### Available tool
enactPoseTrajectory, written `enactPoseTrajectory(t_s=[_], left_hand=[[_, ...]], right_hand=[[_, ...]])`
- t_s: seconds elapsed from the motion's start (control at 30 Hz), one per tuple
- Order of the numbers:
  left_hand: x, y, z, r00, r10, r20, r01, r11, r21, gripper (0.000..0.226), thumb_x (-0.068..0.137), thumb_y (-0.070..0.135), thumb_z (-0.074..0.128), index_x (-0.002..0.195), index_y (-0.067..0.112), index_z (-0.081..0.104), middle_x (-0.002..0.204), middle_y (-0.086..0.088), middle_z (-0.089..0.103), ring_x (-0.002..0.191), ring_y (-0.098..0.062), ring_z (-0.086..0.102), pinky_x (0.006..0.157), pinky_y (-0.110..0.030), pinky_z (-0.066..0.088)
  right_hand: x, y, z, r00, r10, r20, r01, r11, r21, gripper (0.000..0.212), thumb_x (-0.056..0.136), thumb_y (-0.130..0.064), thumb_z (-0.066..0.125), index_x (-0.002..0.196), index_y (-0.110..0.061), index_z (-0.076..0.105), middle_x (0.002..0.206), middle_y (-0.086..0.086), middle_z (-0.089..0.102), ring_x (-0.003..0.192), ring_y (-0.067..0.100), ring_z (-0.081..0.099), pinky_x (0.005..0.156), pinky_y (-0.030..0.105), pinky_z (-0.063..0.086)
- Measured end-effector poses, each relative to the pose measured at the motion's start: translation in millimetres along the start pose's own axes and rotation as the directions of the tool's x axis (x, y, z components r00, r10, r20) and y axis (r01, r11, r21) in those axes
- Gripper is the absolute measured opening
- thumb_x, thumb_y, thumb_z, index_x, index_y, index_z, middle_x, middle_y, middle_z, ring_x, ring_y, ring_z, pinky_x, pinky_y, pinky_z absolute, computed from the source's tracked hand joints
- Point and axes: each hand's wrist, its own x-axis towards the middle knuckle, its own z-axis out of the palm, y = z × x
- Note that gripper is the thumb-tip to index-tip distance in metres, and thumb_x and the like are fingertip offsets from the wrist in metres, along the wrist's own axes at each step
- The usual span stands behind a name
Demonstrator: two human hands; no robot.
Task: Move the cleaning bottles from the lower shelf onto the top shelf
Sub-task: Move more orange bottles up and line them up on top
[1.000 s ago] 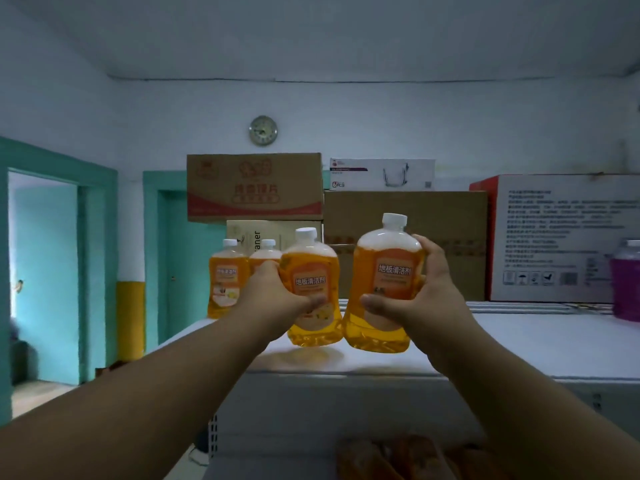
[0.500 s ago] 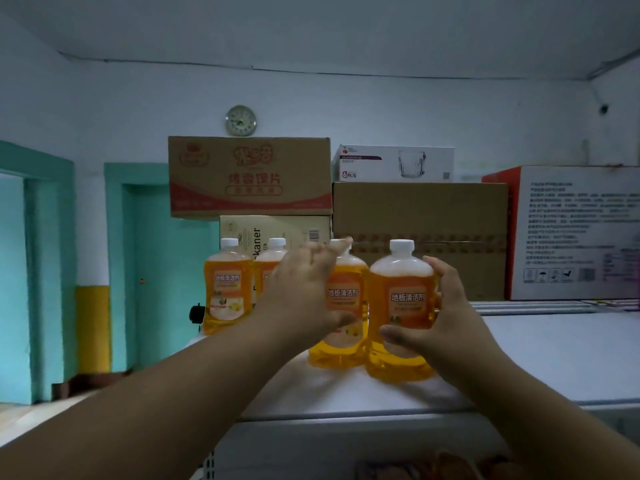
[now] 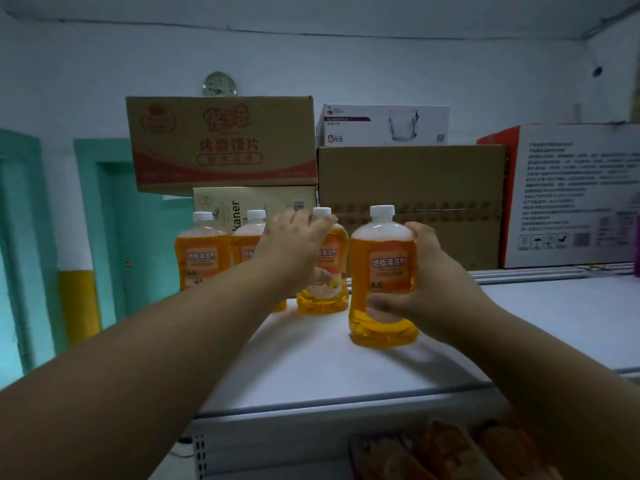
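Head view, single frame. Top shelf (image 3: 346, 375) white, at about chest height of the reaching arms.

Right hand (image 3: 426, 289): wrapped round the nearest orange bottle (image 3: 382, 271), thumb across the lower front under the label, fingers behind its right side. Bottle upright, white cap up, base resting on the shelf surface as far as the angle allows; contact at the base not fully certain.

Left hand (image 3: 294, 254): fingers spread and fairly straight, laid over the front and shoulder of the second orange bottle (image 3: 329, 289), fingertips up near its cap. Not curled round it; touching rather than gripping. That bottle stands upright on the shelf, just beyond and left of the right hand's bottle.

Left of the left hand: two more orange bottles, the third bottle (image 3: 247, 237) partly hidden behind the wrist, the far-left bottle (image 3: 202, 251) fully visible near the shelf edge. Both upright.

Beyond both hands: stacked cardboard boxes (image 3: 408, 202), a white glassware box (image 3: 382, 124) on top, a red-and-white carton (image 3: 571, 195) to the right of the right hand. Wall clock (image 3: 219, 84) above the boxes. Below the arms, blurred orange packages (image 3: 446, 452) on a lower level.
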Motion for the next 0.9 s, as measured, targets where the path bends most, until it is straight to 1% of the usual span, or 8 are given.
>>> enactPoseTrajectory(t_s=[0.2,0.4,0.47,0.57,0.63,0.73,0.8,0.9], left_hand=[[9,-9,12,1.0,-0.02,0.018,0.018,0.995,0.098,0.101,0.071,0.069,0.071,0.15,0.031,0.021,0.14,-0.008,0.047,0.13,-0.03,0.04,0.11,-0.046,0.029],[11,-15,18,0.999,-0.049,0.005,0.048,0.992,0.113,0.103,0.068,0.071,0.072,0.15,0.033,0.021,0.138,-0.005,0.05,0.127,-0.029,0.042,0.107,-0.044,0.031],[11,-13,18,0.999,-0.045,0.0,0.045,0.993,0.109,0.102,0.069,0.07,0.073,0.149,0.034,0.021,0.138,-0.005,0.051,0.127,-0.029,0.043,0.106,-0.044,0.032],[4,-9,14,0.997,-0.073,0.017,0.071,0.994,0.086,0.099,0.073,0.064,0.073,0.15,0.034,0.018,0.144,-0.007,0.044,0.132,-0.03,0.038,0.109,-0.045,0.032],[-2,-5,4,0.995,-0.103,0.003,0.102,0.989,0.108,0.092,0.078,0.059,0.071,0.149,0.031,0.019,0.146,-0.009,0.039,0.132,-0.029,0.036,0.109,-0.044,0.032],[-16,11,-14,0.996,-0.018,-0.091,0.023,0.999,0.046,0.059,0.086,0.045,0.066,0.133,0.024,0.037,0.127,-0.003,0.048,0.112,-0.021,0.043,0.095,-0.036,0.039],[-34,27,-20,0.998,0.057,0.018,-0.054,0.991,-0.119,0.041,0.088,0.045,0.062,0.12,0.027,0.044,0.114,0.003,0.051,0.099,-0.016,0.045,0.082,-0.03,0.043],[-60,47,-15,0.954,0.102,0.282,-0.02,0.96,-0.28,0.037,0.087,0.06,0.057,0.109,0.033,0.046,0.11,0.008,0.052,0.095,-0.013,0.047,0.075,-0.029,0.044]], right_hand=[[17,10,7,1.0,0.002,-0.006,-0.002,1.0,-0.029,0.112,0.06,-0.046,0.089,0.143,-0.036,0.015,0.11,-0.013,0.055,0.087,0.006,0.058,0.063,0.011,0.04],[21,12,7,0.999,0.012,0.042,-0.011,0.999,-0.039,0.12,0.063,-0.049,0.086,0.146,-0.047,0.0,0.132,-0.002,0.049,0.106,0.014,0.056,0.085,0.03,0.05],[21,11,6,0.998,0.005,0.058,0.0,0.996,-0.091,0.119,0.065,-0.05,0.085,0.145,-0.048,-0.002,0.131,-0.001,0.051,0.107,0.017,0.058,0.088,0.034,0.053],[28,10,6,0.999,-0.004,0.048,0.012,0.984,-0.179,0.117,0.064,-0.048,0.087,0.145,-0.039,0.004,0.123,0.0,0.057,0.102,0.018,0.061,0.084,0.035,0.055],[36,10,8,0.998,0.008,0.065,0.007,0.973,-0.232,0.114,0.065,-0.047,0.087,0.146,-0.034,0.006,0.121,0.0,0.059,0.102,0.019,0.063,0.084,0.035,0.056],[53,15,10,0.994,0.054,0.094,-0.023,0.954,-0.299,0.115,0.069,-0.045,0.085,0.149,-0.027,0.004,0.121,0.005,0.06,0.102,0.023,0.063,0.086,0.041,0.056],[65,19,14,0.99,0.077,0.117,-0.036,0.947,-0.32,0.117,0.071,-0.044,0.084,0.15,-0.023,0.0,0.123,0.009,0.059,0.103,0.025,0.063,0.088,0.042,0.055],[81,26,20,0.986,0.077,0.145,-0.03,0.952,-0.305,0.118,0.072,-0.04,0.085,0.151,-0.02,-0.001,0.122,0.011,0.06,0.101,0.025,0.063,0.086,0.039,0.055]])
